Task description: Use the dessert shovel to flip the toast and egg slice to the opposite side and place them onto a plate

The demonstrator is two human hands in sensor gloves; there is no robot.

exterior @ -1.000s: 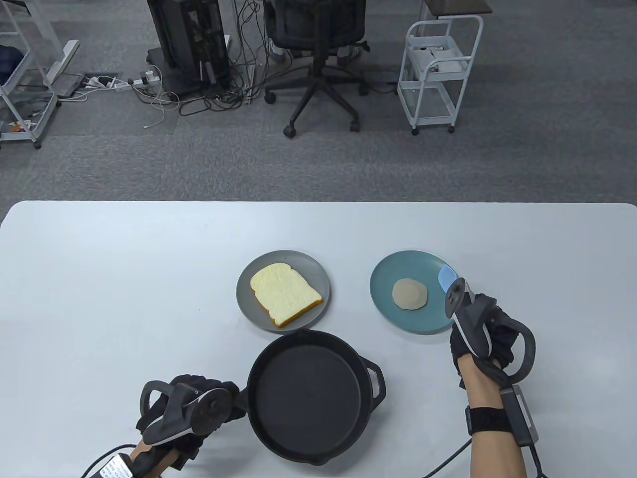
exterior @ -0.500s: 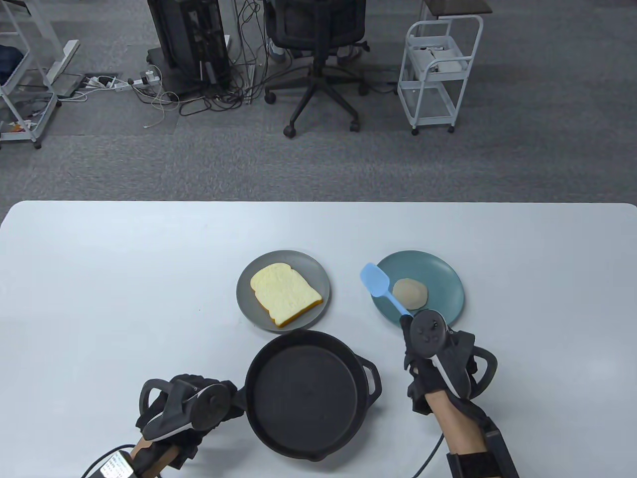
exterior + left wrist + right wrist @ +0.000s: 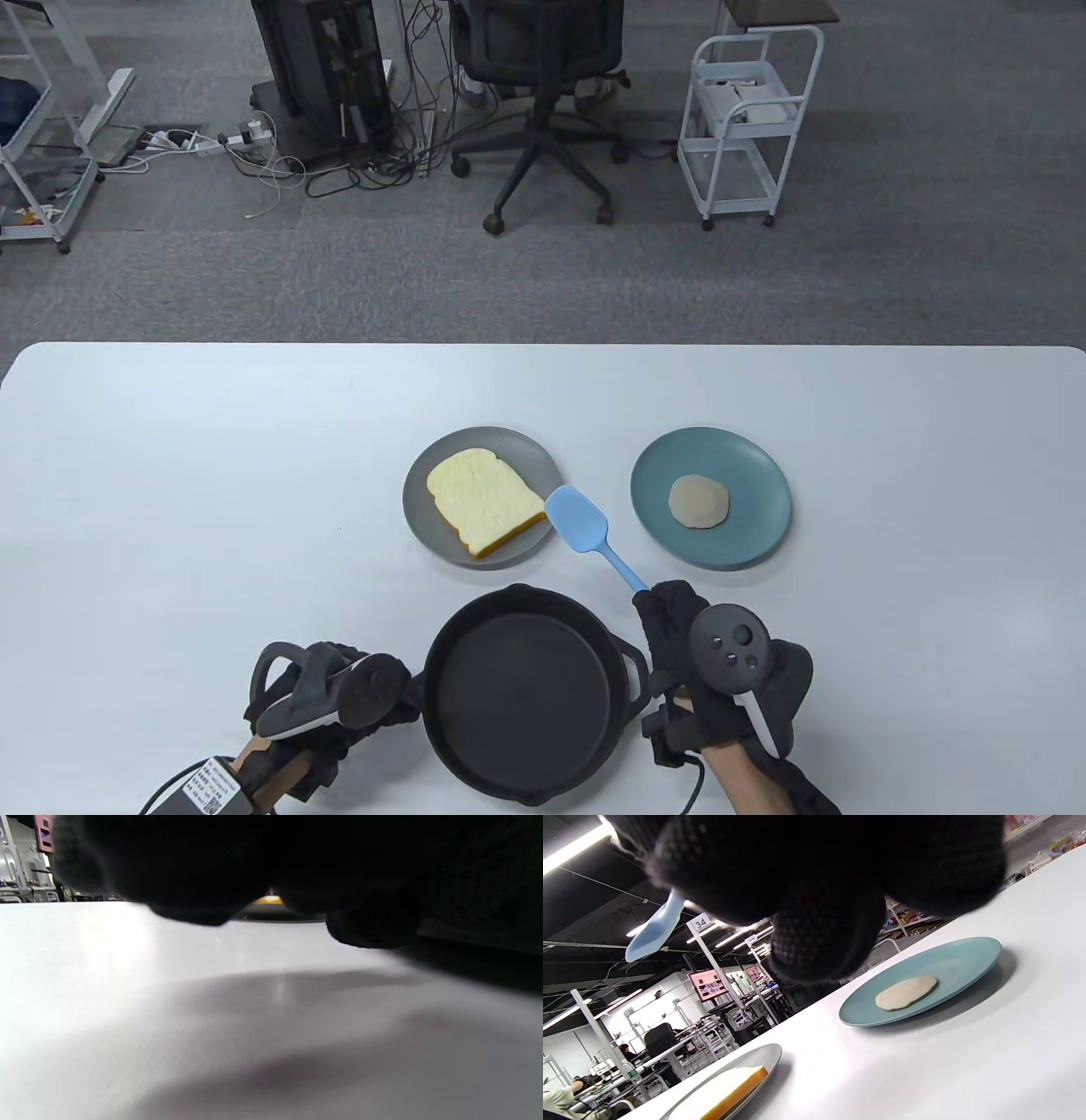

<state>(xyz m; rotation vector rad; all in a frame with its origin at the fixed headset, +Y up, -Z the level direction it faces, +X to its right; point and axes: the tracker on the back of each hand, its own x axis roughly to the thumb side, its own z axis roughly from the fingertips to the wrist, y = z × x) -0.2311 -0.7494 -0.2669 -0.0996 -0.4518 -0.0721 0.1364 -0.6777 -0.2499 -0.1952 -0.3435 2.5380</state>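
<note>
A slice of toast (image 3: 485, 503) (image 3: 727, 1093) lies on the grey plate (image 3: 530, 452) (image 3: 763, 1057). The pale round egg slice (image 3: 698, 501) (image 3: 906, 992) lies on the teal plate (image 3: 747, 458) (image 3: 963, 959). My right hand (image 3: 679, 624) grips the handle of the light blue dessert shovel (image 3: 579, 519) (image 3: 654, 931), whose blade is raised between the two plates, near the grey plate's right rim. My left hand (image 3: 373, 688) holds the left handle of the empty black skillet (image 3: 522, 692) near the table's front edge. The left wrist view shows only dark glove (image 3: 271, 861) and table.
The white table (image 3: 212, 475) is bare on its left and far side. Beyond its far edge stand an office chair (image 3: 543, 102), a white cart (image 3: 747, 127) and a rack with cables on the carpet.
My right hand has swung the shovel leftward and back toward me, from over the teal plate to between the plates. The skillet and left hand have barely shifted.
</note>
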